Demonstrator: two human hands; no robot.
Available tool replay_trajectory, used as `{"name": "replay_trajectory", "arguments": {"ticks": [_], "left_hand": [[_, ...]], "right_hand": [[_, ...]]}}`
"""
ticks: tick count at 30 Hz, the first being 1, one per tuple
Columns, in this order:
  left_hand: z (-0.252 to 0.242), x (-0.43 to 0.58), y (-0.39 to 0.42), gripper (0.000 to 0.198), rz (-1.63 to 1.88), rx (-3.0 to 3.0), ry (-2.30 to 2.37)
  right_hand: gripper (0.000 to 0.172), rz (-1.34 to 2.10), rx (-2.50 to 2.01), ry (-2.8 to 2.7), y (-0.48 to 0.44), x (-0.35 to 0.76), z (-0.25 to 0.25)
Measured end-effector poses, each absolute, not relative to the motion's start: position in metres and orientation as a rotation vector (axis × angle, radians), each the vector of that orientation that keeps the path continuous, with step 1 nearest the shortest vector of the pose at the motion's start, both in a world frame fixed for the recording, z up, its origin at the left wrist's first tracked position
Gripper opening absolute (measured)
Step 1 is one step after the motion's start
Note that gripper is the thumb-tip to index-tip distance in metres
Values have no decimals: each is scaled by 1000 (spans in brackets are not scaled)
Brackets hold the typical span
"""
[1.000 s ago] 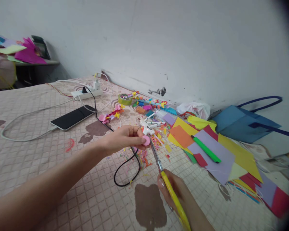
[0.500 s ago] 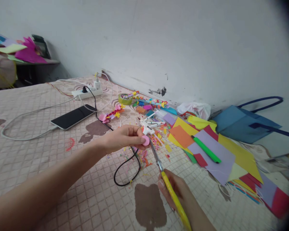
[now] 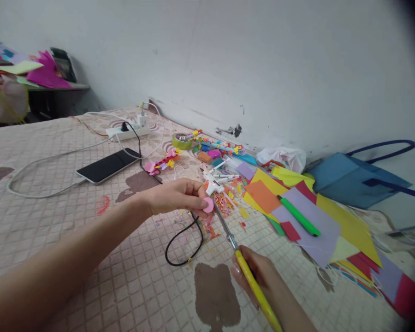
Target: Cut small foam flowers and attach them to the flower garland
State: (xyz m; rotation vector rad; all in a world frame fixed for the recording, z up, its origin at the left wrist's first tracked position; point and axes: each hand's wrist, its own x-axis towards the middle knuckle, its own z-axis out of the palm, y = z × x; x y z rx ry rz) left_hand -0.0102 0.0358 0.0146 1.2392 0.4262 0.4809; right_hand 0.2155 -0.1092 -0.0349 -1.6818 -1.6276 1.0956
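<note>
- Pinching a small pink disc (image 3: 208, 205) between thumb and fingers, my left hand (image 3: 183, 197) is holding it up over the quilted cover (image 3: 131, 286), to the right of the phone (image 3: 109, 166) and nearer to me than it.
- My right hand (image 3: 261, 276) is gripping the scissors (image 3: 244, 263) by the yellow handle, farther right of the phone and closer still to my body; my fingers are hiding the rest of that grip.
- The blades (image 3: 223, 222) are pointing away from me at the right edge of the pink disc. They are lying nearly together, and I cannot tell whether they are touching the rim or sitting just beside it.
- I am judging the step in hand to be trimming the pink disc: its outline is already looking fairly round, so perhaps only the edge is needing work.
- As I am reading it, the next move is calling for a steady left grip, turning the piece slowly while the blades are following its curve in small bites, clear of my fingers.
- Bright scraps (image 3: 222, 202) are lying just beyond the pink disc, right of the phone.
- Coloured sheets (image 3: 325, 235) are spreading well to the right of the phone, a green pen-like tool (image 3: 299, 216) resting on them.
</note>
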Motion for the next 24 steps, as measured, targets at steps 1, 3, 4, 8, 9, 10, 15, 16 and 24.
{"name": "replay_trajectory", "arguments": {"ticks": [1, 3, 4, 8, 9, 10, 15, 16, 24], "left_hand": [[14, -10, 37, 20, 472, 1240, 421], [14, -10, 38, 19, 451, 1250, 404], [13, -9, 39, 19, 439, 1259, 393], [11, -8, 44, 18, 403, 1298, 364], [9, -8, 45, 17, 393, 1304, 361], [8, -8, 47, 17, 381, 1308, 358], [3, -6, 52, 17, 332, 1307, 344], [2, -6, 52, 17, 329, 1302, 342], [-2, -3, 56, 19, 301, 1292, 335]], "right_hand": [[34, 1092, -1682, -1656, -110, 216, -33], [32, 1091, -1690, -1713, -110, 217, -29], [32, 1089, -1699, -1729, -111, 217, -27], [33, 1100, -1730, -1718, -112, 217, -26], [33, 1099, -1731, -1706, -112, 217, -27], [33, 1100, -1730, -1694, -113, 218, -28], [33, 1139, -1713, -1635, -115, 216, -35], [34, 1154, -1706, -1617, -116, 215, -35], [39, 1302, -1657, -1449, -113, 203, -30]]}}
